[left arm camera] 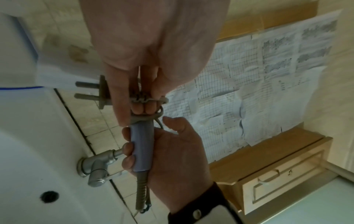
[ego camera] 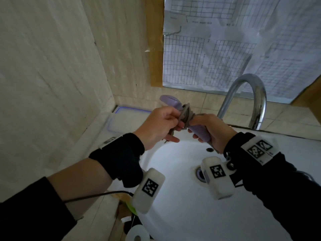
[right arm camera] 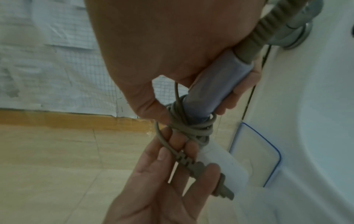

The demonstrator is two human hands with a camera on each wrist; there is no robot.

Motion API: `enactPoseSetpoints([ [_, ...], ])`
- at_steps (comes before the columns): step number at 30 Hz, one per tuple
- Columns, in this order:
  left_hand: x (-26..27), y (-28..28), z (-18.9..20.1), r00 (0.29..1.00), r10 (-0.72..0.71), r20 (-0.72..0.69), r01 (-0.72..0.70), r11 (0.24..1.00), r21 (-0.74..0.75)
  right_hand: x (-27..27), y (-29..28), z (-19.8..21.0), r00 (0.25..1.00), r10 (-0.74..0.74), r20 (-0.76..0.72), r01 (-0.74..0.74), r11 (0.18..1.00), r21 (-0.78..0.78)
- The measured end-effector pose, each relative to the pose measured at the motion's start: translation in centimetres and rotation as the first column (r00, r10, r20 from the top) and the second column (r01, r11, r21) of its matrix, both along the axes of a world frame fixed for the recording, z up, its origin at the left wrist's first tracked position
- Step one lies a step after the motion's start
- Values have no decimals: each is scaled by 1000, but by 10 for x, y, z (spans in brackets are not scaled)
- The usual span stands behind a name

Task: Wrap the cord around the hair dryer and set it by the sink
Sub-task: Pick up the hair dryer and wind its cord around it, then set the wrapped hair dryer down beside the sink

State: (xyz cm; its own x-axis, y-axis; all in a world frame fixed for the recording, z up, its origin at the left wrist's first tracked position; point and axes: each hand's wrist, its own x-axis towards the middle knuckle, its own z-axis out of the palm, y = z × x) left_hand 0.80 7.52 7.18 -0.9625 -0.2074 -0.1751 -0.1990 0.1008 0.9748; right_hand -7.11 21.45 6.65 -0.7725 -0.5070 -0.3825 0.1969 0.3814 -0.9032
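Note:
Above the white sink (ego camera: 173, 206) I hold a lilac hair dryer (ego camera: 171, 101), its head pointing away to the left. My right hand (ego camera: 208, 131) grips the dryer's handle (right arm camera: 216, 84) near the bottom. Grey cord (ego camera: 186, 115) is coiled in several turns around the top of the handle, with the same coil (right arm camera: 191, 125) plain in the right wrist view. My left hand (ego camera: 166, 126) pinches the cord's free end just behind the plug (left arm camera: 103, 92), right next to the coil. The plug's prongs stick out past my fingers.
A curved chrome faucet (ego camera: 257, 94) rises just right of my hands. A white box with a blue rim (ego camera: 125, 119) sits on the counter left of the sink. Gridded papers (ego camera: 225, 49) cover the back wall. A white tape roll (ego camera: 137, 235) lies at the bottom edge.

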Motion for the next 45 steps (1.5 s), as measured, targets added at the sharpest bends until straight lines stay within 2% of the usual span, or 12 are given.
enactPoseSetpoints([
  [3,0,2,-8,998,47,-47,-50,997,-66,3,3,-2,999,23,44,-22,999,-28],
  [7,2,15,-14,987,97,-131,-122,972,-202,8,-2,-7,999,-37,-39,37,999,-6],
  [15,5,17,-20,950,244,-193,-279,942,-185,13,-9,-14,988,-153,9,153,983,-106],
  [19,16,4,-30,964,252,-85,-265,943,-203,20,-25,-20,971,-176,162,211,949,-235],
  [22,27,-2,-35,978,211,0,-207,958,-198,29,-46,-23,941,-112,319,241,884,-401],
  [25,39,-19,-37,968,252,13,-243,944,-225,43,-73,-25,890,-47,454,295,819,-492],
  [28,52,-49,-34,951,310,-10,-303,918,-256,59,-104,-24,840,24,542,297,816,-496],
  [30,61,-69,-28,952,306,-19,-300,918,-259,70,-125,-25,832,56,551,264,834,-484],
  [33,70,-91,-20,955,297,-13,-287,912,-292,85,-151,-27,847,17,531,246,874,-420],
  [39,75,-124,-37,934,354,39,-335,910,-243,109,-184,-30,816,-87,572,338,874,-349],
  [45,85,-129,-50,920,362,149,-335,925,-177,122,-195,-44,772,-71,632,345,882,-322],
])
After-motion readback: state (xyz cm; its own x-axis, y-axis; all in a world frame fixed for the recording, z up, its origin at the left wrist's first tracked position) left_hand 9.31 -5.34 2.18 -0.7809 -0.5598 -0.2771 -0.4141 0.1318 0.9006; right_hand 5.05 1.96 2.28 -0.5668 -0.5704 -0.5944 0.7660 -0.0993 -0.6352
